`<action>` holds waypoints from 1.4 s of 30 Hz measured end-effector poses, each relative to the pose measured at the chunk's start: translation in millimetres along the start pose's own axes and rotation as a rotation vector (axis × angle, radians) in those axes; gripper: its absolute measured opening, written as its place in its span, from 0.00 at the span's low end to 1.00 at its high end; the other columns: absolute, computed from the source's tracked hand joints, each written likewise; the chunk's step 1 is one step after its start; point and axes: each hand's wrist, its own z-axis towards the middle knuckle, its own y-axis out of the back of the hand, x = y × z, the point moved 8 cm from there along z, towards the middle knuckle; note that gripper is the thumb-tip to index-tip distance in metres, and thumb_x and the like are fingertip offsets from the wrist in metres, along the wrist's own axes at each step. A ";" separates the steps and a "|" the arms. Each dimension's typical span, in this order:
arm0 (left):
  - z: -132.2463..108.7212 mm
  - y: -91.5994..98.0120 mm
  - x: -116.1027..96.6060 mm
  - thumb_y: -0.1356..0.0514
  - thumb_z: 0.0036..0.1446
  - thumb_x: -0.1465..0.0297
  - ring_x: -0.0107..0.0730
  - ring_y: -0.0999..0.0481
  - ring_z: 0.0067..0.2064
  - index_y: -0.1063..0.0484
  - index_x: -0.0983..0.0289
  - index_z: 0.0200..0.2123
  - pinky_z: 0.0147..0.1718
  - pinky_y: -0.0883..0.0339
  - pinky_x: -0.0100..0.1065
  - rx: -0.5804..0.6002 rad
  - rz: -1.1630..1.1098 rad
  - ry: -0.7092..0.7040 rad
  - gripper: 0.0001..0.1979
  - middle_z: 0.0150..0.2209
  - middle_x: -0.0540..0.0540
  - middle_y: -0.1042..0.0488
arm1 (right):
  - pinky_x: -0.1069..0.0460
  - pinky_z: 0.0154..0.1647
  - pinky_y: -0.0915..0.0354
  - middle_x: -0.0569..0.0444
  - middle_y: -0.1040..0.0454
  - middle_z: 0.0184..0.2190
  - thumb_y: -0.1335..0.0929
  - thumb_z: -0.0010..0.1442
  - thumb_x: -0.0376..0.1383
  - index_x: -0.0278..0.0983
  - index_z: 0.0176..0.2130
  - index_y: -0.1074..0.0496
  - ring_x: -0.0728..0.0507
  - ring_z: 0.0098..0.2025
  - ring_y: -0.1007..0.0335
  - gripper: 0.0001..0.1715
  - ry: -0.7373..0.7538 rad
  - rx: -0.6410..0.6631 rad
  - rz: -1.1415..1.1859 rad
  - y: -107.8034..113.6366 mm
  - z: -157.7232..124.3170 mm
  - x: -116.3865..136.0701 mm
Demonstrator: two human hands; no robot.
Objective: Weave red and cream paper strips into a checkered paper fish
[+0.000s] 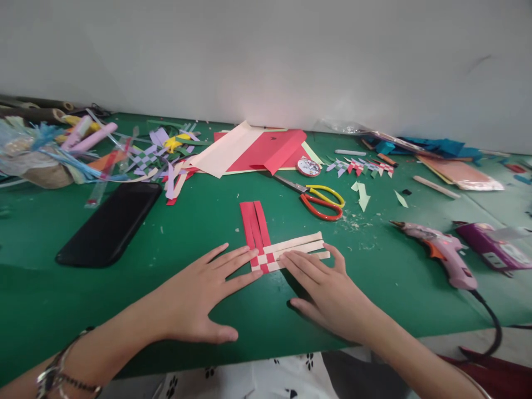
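Observation:
Flat on the table in front of me lies a woven paper piece, its red strips (pixel 255 224) pointing away and its cream strips (pixel 302 242) pointing right. Where they cross, a small red and cream checkerboard (pixel 263 259) shows. My left hand (pixel 203 285) is spread, its fingertips resting on the left edge of the checkerboard. My right hand (pixel 326 285) lies with fingers stretched over the cream strips, fingertips just right of the weave, covering part of the strips. Neither hand grips anything.
Scissors (pixel 320 200) with red and yellow handles lie beyond the weave. A black phone (pixel 110 224) is at left. A pink glue gun (pixel 440 249) and a purple tape dispenser (pixel 494 244) stand at right. Coloured paper sheets (pixel 261 149) and scraps line the wall.

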 end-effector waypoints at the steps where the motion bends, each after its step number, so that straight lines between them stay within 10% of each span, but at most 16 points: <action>1: 0.0 -0.1 0.0 0.46 0.48 0.50 0.48 0.51 0.61 0.56 0.56 0.60 0.56 0.59 0.53 -0.002 0.003 -0.003 0.39 0.62 0.59 0.51 | 0.38 0.58 0.65 0.48 0.36 0.53 0.45 0.61 0.43 0.35 0.56 0.43 0.42 0.53 0.41 0.27 0.000 -0.003 -0.004 0.2 -0.1 0.1; 12: -0.9 4.9 -2.0 0.48 0.50 0.50 0.46 0.48 0.59 0.55 0.56 0.60 0.57 0.60 0.52 -0.082 0.012 -0.020 0.37 0.61 0.58 0.49 | 0.41 0.57 0.62 0.48 0.35 0.52 0.43 0.60 0.40 0.37 0.53 0.41 0.44 0.54 0.42 0.23 -0.087 -0.088 0.058 12.1 10.6 -10.4; 19: 17.5 27.1 16.8 0.47 0.54 0.58 0.43 0.35 0.47 0.41 0.67 0.52 0.42 0.37 0.43 -0.363 -0.064 0.284 0.26 0.48 0.61 0.35 | 0.37 0.56 0.60 0.46 0.33 0.49 0.38 0.54 0.45 0.36 0.51 0.39 0.41 0.51 0.39 0.27 -0.054 0.009 0.201 8.7 41.1 -10.4; 42: 21.6 32.6 5.3 0.44 0.54 0.65 0.36 0.32 0.36 0.32 0.64 0.38 0.32 0.39 0.36 -0.457 0.008 0.188 0.10 0.36 0.54 0.30 | 0.38 0.56 0.67 0.51 0.29 0.40 0.36 0.55 0.40 0.38 0.41 0.32 0.44 0.44 0.34 0.14 -0.055 -0.036 0.297 8.0 45.8 -12.9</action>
